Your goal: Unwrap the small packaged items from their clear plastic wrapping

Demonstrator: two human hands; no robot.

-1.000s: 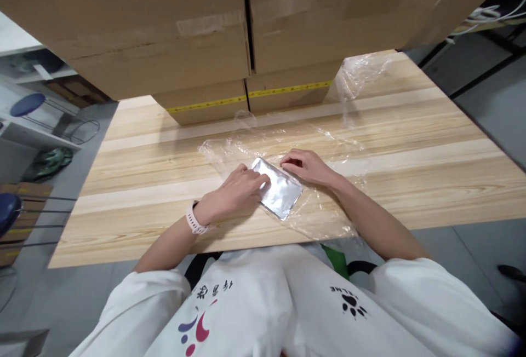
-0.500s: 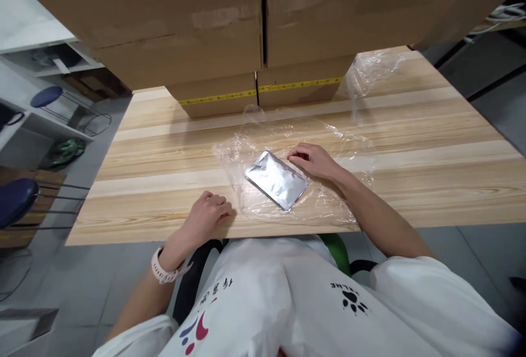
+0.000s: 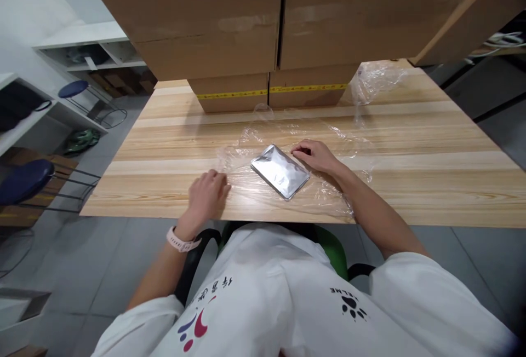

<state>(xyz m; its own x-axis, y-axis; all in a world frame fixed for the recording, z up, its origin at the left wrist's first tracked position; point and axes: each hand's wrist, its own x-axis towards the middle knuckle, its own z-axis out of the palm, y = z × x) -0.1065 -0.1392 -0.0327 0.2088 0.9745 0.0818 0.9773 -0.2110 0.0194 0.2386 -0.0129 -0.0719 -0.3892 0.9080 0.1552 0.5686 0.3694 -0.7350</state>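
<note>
A flat silver foil pouch (image 3: 280, 171) lies at a slant on a sheet of clear plastic film (image 3: 263, 199) spread over the table. My right hand (image 3: 316, 155) rests on the film beside the pouch's upper right edge, fingers curled in and thumb close to the forefinger. Whether film is caught between those fingertips I cannot make out. To the left of the pouch, my left hand (image 3: 207, 193) is a little blurred, its fingers loosely bent and apart. Their tips are at the film's left edge, with nothing visible in them.
Large cardboard boxes (image 3: 213, 23) are stacked at the back of the wooden table (image 3: 143, 171), with yellow printed tape on the lower ones. Crumpled film (image 3: 376, 80) lies by their right side. Blue stools (image 3: 30, 180) and white shelves (image 3: 86, 35) stand to the left.
My left hand has moved forward on the table to the film's left edge, and its fingers have loosened. My right hand and the pouch stay about where they were; the view has shifted slightly.
</note>
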